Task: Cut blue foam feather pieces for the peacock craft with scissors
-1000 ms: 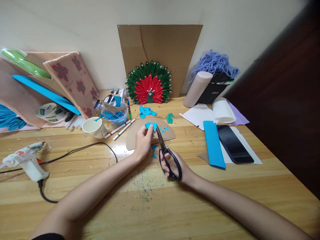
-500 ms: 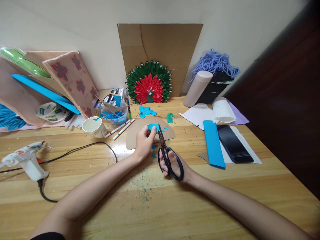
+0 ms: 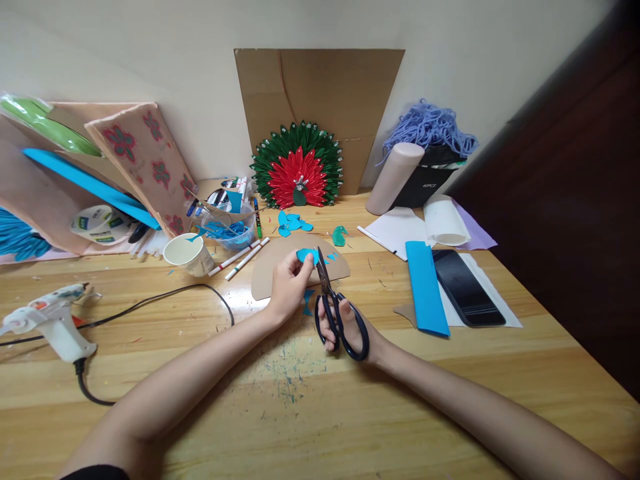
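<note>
Pinched between the thumb and fingers of my left hand point(image 3: 291, 283) is a small piece of blue paper point(image 3: 306, 255). My right hand point(image 3: 357, 333) grips black-handled scissors point(image 3: 330, 300), fingers through the loops, with the blades at the right edge of the blue piece. Below both hands lies a rounded cardboard piece point(image 3: 263, 273) with small blue scraps point(image 3: 332, 256) on it. Another blue offcut point(image 3: 309, 303) rests on the table between my hands. Just behind are cut blue pieces point(image 3: 295, 222) and a green bird-like cutout point(image 3: 339, 235).
A red and green fan-shaped peacock point(image 3: 300, 167) stands against a cardboard sheet point(image 3: 325, 87). To the left are a paper cup point(image 3: 187, 255), a tub of blue strips point(image 3: 230, 233) and a glue gun point(image 3: 55, 320) with its cord. Folded blue paper point(image 3: 427, 290) and a phone point(image 3: 469, 287) lie right.
The scissor handles have spread slightly wider, and the blades sit a little more open at the blue paper. My left hand holds nearly the same place.
</note>
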`<action>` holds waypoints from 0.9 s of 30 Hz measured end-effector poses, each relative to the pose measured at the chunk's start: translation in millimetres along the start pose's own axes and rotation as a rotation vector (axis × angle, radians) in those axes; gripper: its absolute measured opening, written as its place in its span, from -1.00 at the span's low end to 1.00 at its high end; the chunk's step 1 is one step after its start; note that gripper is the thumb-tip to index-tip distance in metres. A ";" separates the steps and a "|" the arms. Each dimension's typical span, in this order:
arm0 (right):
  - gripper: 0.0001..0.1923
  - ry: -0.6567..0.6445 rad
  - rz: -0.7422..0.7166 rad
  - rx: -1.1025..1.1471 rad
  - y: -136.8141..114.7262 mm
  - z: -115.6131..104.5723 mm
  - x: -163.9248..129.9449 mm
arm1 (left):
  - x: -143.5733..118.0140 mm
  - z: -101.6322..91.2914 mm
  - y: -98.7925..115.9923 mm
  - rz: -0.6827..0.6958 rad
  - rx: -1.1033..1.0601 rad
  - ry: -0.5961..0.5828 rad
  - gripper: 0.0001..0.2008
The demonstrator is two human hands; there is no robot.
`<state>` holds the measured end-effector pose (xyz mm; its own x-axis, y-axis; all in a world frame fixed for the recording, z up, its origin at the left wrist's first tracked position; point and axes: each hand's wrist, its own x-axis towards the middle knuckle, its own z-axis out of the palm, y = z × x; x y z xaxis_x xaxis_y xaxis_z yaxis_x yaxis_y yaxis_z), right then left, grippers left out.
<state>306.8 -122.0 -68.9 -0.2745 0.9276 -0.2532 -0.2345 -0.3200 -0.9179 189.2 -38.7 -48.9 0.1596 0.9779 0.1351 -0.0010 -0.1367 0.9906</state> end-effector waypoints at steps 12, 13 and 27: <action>-0.43 -0.020 0.095 0.205 -5.1 -0.6 7.6 | 3.1 -1.5 6.4 -0.001 -0.021 0.008 -0.69; -0.43 -0.013 0.094 0.211 -5.5 -0.4 8.0 | 3.5 -1.9 6.3 -0.001 -0.015 0.012 -0.68; -0.43 -0.012 -0.030 -0.200 -11.6 -2.9 -2.1 | 12.5 -10.0 -1.1 0.006 -0.011 0.062 -0.65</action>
<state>312.8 -119.7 -58.6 -0.2812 0.9334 -0.2228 -0.0533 -0.2471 -0.9675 181.3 -24.8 -48.0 0.0982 0.9851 0.1414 -0.0129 -0.1408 0.9899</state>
